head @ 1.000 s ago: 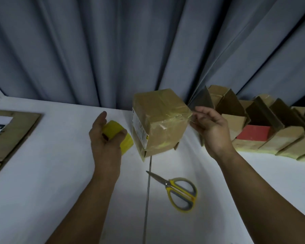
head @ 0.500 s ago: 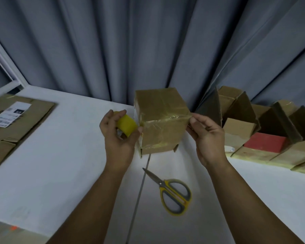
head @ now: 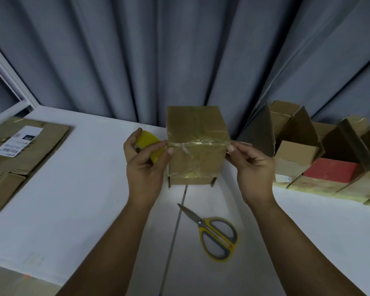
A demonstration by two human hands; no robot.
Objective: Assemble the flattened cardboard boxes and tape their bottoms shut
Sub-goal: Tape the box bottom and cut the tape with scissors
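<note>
A small brown cardboard box (head: pixel 195 144) stands on the white table (head: pixel 73 199) with its taped bottom face up. A strip of clear tape runs across the near top edge. My left hand (head: pixel 145 163) grips a yellow tape roll (head: pixel 151 146) beside the box's left edge, thumb at the tape. My right hand (head: pixel 251 165) pinches the tape end at the box's right corner. Flattened cardboard boxes (head: pixel 19 154) lie at the left.
Yellow-handled scissors (head: pixel 215 233) lie shut on the table in front of the box. Several assembled open boxes (head: pixel 308 150), one holding something red, line the back right. A grey curtain hangs behind the table. A seam runs down the table's middle.
The box has turned square to me and settled on the table. Both hands closed in on its near top edge, the left bringing the tape roll to the left corner.
</note>
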